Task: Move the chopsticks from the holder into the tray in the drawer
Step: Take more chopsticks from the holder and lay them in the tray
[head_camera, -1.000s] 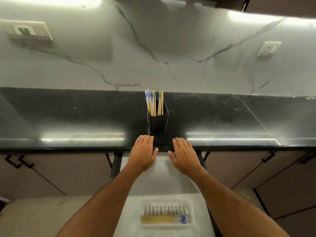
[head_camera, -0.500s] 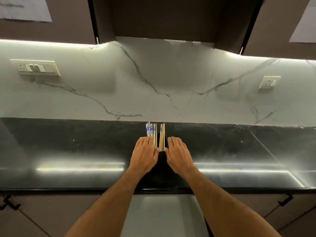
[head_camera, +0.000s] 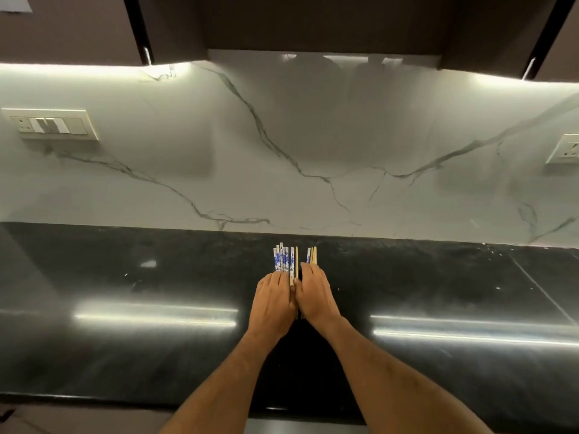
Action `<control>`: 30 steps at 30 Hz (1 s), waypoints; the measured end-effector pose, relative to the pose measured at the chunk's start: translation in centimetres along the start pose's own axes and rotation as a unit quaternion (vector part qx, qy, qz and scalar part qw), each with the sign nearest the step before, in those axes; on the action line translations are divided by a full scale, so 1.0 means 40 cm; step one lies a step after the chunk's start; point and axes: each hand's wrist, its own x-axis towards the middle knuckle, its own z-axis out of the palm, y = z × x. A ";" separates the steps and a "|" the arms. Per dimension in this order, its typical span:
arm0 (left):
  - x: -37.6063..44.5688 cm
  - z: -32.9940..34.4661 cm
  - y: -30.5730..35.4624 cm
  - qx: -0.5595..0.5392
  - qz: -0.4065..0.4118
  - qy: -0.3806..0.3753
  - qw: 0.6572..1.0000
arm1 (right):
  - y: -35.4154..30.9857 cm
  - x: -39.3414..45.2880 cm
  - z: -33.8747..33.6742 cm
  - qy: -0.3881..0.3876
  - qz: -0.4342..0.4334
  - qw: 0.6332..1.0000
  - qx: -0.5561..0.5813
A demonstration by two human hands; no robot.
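Chopsticks [head_camera: 285, 260] stand upright near the middle of the dark bench [head_camera: 156, 277], their tops showing above both hands; the holder itself is hidden behind those hands and cannot be made out. Going from the left, a wide switch plate [head_camera: 51, 125] sits on the marble backsplash [head_camera: 282, 151], well apart from the work. Next comes the left hand [head_camera: 274, 303], its fingers [head_camera: 275, 278] wrapped round the blue-and-white patterned sticks. Right beside it, touching thumb to thumb, the right hand [head_camera: 316, 297] reaches toward the plain wooden sticks [head_camera: 312, 255]; its fingers curl forward over them, though whether they truly clasp them or only rest against them I cannot tell. Farthest right, a wall socket [head_camera: 564, 150] sits at the picture's edge.

The step in hand looks like gathering the bundle for lifting, so the task seems early. The next move probably calls for drawing the sticks straight up so that they leave the holder cleanly, then carrying them back toward the body. Neither drawer nor tray is in view. Dark cabinets [head_camera: 313, 23] hang overhead, well above the lift path.
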 end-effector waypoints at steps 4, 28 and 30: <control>0.043 0.032 -0.020 -0.029 -0.022 0.002 0.999 | 0.014 0.053 0.028 0.008 0.051 0.997 0.061; 0.045 0.082 -0.044 -0.087 -0.002 0.039 0.995 | 0.038 0.151 0.087 0.020 0.154 0.973 0.169; 0.043 0.081 -0.042 -0.082 0.000 0.042 0.996 | 0.038 0.143 0.088 0.042 0.146 0.973 0.171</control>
